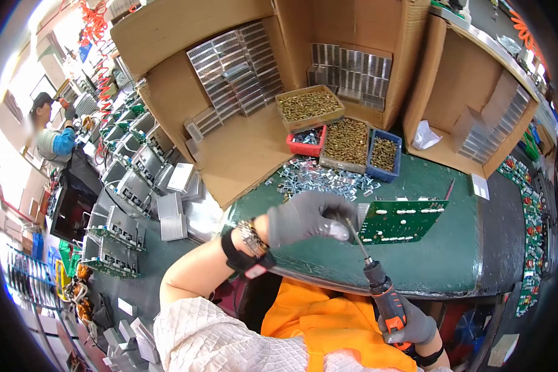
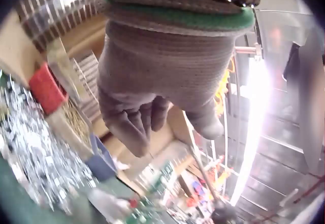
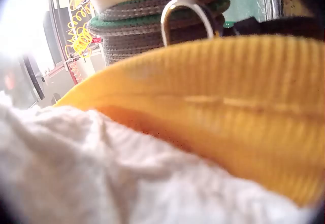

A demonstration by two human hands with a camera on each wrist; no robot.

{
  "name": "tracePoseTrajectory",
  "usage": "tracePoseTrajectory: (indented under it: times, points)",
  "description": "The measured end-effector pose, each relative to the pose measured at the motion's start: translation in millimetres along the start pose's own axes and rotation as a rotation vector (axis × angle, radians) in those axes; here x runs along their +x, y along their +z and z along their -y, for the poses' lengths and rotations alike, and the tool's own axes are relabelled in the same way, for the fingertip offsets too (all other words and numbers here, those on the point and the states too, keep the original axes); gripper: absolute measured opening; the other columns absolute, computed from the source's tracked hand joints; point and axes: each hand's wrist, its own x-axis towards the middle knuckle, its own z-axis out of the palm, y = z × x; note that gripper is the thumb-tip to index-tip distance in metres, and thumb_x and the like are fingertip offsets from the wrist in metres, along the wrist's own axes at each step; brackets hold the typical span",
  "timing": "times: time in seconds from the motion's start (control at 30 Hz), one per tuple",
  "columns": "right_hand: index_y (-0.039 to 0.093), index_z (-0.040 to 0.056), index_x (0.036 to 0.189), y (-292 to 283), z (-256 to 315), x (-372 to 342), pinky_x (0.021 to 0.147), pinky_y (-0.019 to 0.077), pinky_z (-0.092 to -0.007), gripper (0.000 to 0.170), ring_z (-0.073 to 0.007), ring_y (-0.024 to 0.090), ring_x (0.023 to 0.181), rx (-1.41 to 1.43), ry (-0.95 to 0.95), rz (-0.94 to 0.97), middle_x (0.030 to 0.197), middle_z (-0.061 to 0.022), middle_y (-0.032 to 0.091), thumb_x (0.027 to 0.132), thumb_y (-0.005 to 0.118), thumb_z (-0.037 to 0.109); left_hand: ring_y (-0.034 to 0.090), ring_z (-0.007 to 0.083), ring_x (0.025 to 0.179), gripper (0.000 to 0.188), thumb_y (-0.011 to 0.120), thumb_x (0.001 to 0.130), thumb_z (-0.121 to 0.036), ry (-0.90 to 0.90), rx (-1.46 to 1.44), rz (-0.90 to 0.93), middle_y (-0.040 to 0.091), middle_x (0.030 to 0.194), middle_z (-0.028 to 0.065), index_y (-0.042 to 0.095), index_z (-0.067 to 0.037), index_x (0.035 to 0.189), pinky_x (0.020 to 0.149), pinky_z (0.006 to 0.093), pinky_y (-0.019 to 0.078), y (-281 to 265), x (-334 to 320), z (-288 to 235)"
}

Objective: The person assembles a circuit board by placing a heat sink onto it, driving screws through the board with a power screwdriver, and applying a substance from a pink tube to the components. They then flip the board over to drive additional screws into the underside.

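My grey-gloved left hand (image 1: 307, 218) is held over the green mat, its fingers loosely bent beside the tip of a long driver bit (image 1: 359, 243). In the left wrist view a gap shows between the thumb and fingers of that hand (image 2: 167, 72); whether the thumb touches the bit is unclear. My right hand (image 1: 417, 325) grips the black and orange power screwdriver (image 1: 389, 305) low, near the apron. A green circuit board (image 1: 403, 221) stands tilted just right of the bit, with a finned metal part at its left edge. In the right wrist view, apron and sleeve hide most of the hand.
Behind lie loose metal clips (image 1: 322, 180), bins of brass-coloured screws (image 1: 347, 144), a red bin (image 1: 305, 147) and a blue bin (image 1: 384, 155). Cardboard boxes (image 1: 229, 161) hold finned metal parts. Circuit boards line the right edge. Another person (image 1: 54, 142) is at far left.
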Motion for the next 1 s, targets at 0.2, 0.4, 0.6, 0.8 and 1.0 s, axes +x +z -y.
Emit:
tracePoseTrajectory:
  times: [0.2, 0.4, 0.6, 0.8, 1.0]
  points:
    - [0.035, 0.0035, 0.131, 0.5, -1.8, -0.9, 0.054, 0.0500, -0.0303, 0.089, -0.0171, 0.060, 0.061, 0.167, -0.045, -0.024, 0.078, -0.0113, 0.061, 0.055, 0.082, 0.002, 0.069, 0.0284, 0.086, 0.021, 0.060, 0.085, -0.013, -0.317, 1.522, -0.614, 0.071, 0.092, 0.0133, 0.070, -0.007, 0.103, 0.074, 0.0364, 0.0547, -184.9, 15.5, 63.3]
    - [0.035, 0.0033, 0.131, -3.1, -12.2, 1.4, 0.053, 0.0496, -0.0294, 0.091, -0.0173, 0.060, 0.060, 0.172, -0.092, -0.044, 0.076, -0.0108, 0.061, 0.054, 0.083, 0.004, 0.056, 0.0305, 0.121, 0.043, 0.038, 0.096, -0.020, -1.014, 1.342, -0.927, 0.056, 0.133, 0.0174, 0.056, -0.003, 0.130, 0.098, 0.0411, 0.0452, -358.7, 3.8, 217.9]
    - [0.035, 0.0041, 0.131, -4.1, -20.0, 1.9, 0.054, 0.0491, -0.0284, 0.091, -0.0165, 0.060, 0.061, 0.179, -0.090, -0.096, 0.077, -0.0102, 0.062, 0.055, 0.084, 0.006, 0.050, 0.0270, 0.128, 0.041, 0.042, 0.097, -0.025, -1.054, 1.061, -0.914, 0.051, 0.140, 0.0107, 0.052, -0.014, 0.136, 0.101, 0.0453, 0.0414, -346.5, 12.7, 203.0]
    - [0.035, 0.0048, 0.130, -0.2, -25.4, 2.9, 0.057, 0.0500, -0.0286, 0.091, -0.0163, 0.061, 0.064, 0.216, -0.153, -0.112, 0.080, -0.0103, 0.062, 0.055, 0.086, 0.007, 0.045, 0.0299, 0.132, 0.076, 0.057, 0.091, -0.042, -1.411, 1.141, -0.566, 0.036, 0.149, 0.0171, 0.019, -0.020, 0.152, 0.106, 0.0413, 0.0411, -323.6, 16.9, 164.9]
    - [0.035, 0.0057, 0.132, 0.9, -24.2, -6.0, 0.058, 0.0506, -0.0288, 0.090, -0.0162, 0.061, 0.065, 0.154, -0.128, -0.142, 0.080, -0.0094, 0.061, 0.057, 0.085, 0.007, 0.052, 0.0331, 0.123, 0.088, 0.078, 0.071, -0.048, -1.149, 1.214, -0.330, 0.046, 0.143, 0.0127, 0.042, -0.010, 0.141, 0.101, 0.0450, 0.0454, -280.3, 5.2, 107.0]
